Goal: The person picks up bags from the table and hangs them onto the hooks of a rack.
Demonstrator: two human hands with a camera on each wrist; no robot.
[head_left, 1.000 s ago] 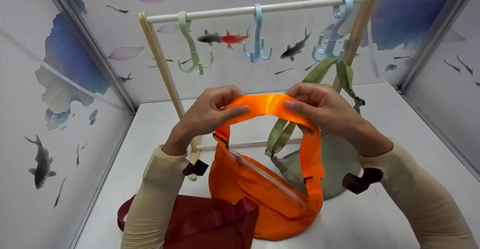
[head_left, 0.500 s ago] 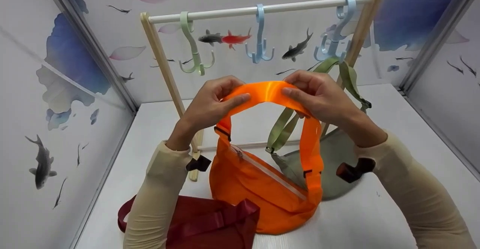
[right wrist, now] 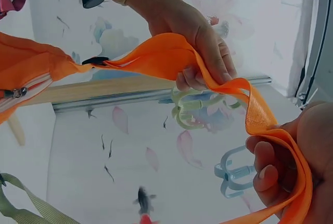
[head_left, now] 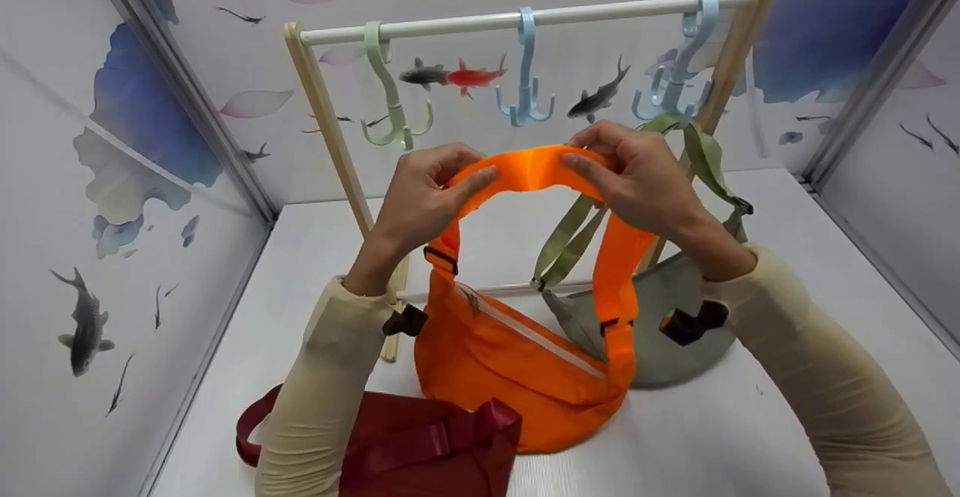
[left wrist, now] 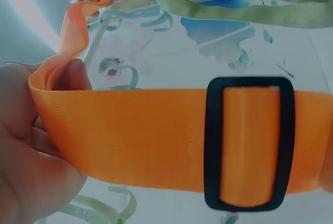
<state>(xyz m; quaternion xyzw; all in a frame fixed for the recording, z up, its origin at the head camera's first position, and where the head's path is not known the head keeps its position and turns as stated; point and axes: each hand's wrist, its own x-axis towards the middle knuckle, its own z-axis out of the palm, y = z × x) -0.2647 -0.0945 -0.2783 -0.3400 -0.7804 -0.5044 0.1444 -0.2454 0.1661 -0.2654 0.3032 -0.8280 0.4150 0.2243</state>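
My left hand (head_left: pixel 424 190) and right hand (head_left: pixel 645 175) each pinch the orange strap (head_left: pixel 532 169) between thumb and fingers, a short arched stretch between them. Below hangs the orange waist bag (head_left: pixel 517 384), its pale zipper running slantwise across the front. A black slider buckle (left wrist: pixel 212 140) sits on the strap beside my left hand in the left wrist view. In the right wrist view, the strap wraps over the right palm, with the fingers (right wrist: pixel 266 177) curled inside it. Behind my right hand, a green bag (head_left: pixel 682 324) has its strap (head_left: pixel 705 156) looped on a hook.
A wooden rack with a white bar (head_left: pixel 450 28) stands behind my hands. It carries a green hook (head_left: pixel 390 100), a middle blue hook (head_left: pixel 525 70) and a right blue hook (head_left: pixel 679 70). A dark red bag (head_left: pixel 427 444) lies at the front left of the white table (head_left: pixel 795 377).
Both hands have risen, lifting the orange strap towards the rack bar, and the orange bag has come up and slightly back with it. The grip is the same.
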